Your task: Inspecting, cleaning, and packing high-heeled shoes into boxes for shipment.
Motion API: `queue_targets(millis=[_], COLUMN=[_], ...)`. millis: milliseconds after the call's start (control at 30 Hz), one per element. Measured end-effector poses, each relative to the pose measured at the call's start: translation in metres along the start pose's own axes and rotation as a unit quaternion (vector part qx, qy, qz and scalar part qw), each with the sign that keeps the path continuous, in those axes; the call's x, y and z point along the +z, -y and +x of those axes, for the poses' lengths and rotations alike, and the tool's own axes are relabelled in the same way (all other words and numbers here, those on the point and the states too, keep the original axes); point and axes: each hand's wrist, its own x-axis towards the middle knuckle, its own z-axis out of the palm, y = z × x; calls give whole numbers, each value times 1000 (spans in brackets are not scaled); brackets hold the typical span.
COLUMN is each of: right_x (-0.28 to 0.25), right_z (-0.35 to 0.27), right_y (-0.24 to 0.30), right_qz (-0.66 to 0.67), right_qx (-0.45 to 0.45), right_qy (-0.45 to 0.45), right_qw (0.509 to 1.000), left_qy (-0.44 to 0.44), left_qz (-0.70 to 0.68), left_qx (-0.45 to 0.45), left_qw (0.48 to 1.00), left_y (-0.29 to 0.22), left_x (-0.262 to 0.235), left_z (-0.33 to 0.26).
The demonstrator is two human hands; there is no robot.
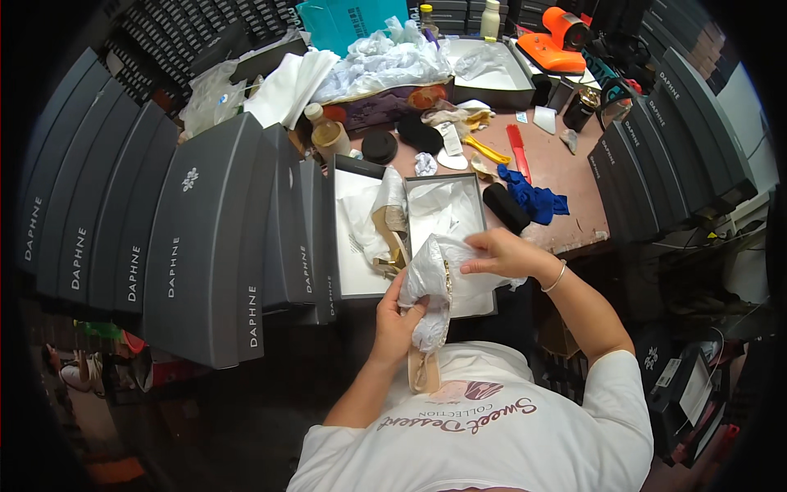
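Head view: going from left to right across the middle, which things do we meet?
Row of dark grey boxes → open box with a beige shoe → shoe in white paper, held by left hand and right hand → blue cloth → more dark boxes.

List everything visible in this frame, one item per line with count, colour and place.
Tan high-heeled shoe wrapped in white tissue paper: one, held in both hands, front centre.
Open dark shoebox with white paper lining: one, centre of the bench.
Second tan heeled shoe: one, on the box lid, left of the box.
Closed dark grey shoeboxes: many, stacked left; more at right.
Blue cloth: one, right of the box.
Black cylinder: one, beside the cloth.
Red comb: one, on the bench behind.
Orange tool: one, far right back.
Left hand: grips the wrapped shoe.
Right hand: holds the tissue.
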Motion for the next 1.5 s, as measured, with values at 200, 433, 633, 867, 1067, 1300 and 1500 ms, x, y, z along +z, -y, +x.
queue_targets(millis=[200, 433, 633, 867, 1067, 1300, 1500], right_x=[5, 87, 112, 122, 90, 90, 93], right_z=[25, 33, -3, -34, -72, -33, -36], right_y=[9, 77, 82, 77, 75, 87, 75], right_qz=[92, 93, -121, -237, -152, -130, -256], right_qx=[-7, -136, -137, -200, -61, -117, -64], right_qy=[-59, -246, -140, -110, -122, -97, -71], right_qw=[994, 955, 973, 944, 979, 980, 962], left_qy=[-112, -170, -42, 65, 23, 32, 32], left_qz=[48, -38, -72, 79, 166, 263, 272], left_qx=[90, 63, -45, -63, 26, 27, -7], left_qw=[988, 983, 995, 993, 985, 964, 962], left_y=[10, 17, 25, 1, 26, 10, 5], left_x=[-10, 5, -11, -12, -24, -15, -11], left_z=[8, 4, -23, 2, 1, 5, -1])
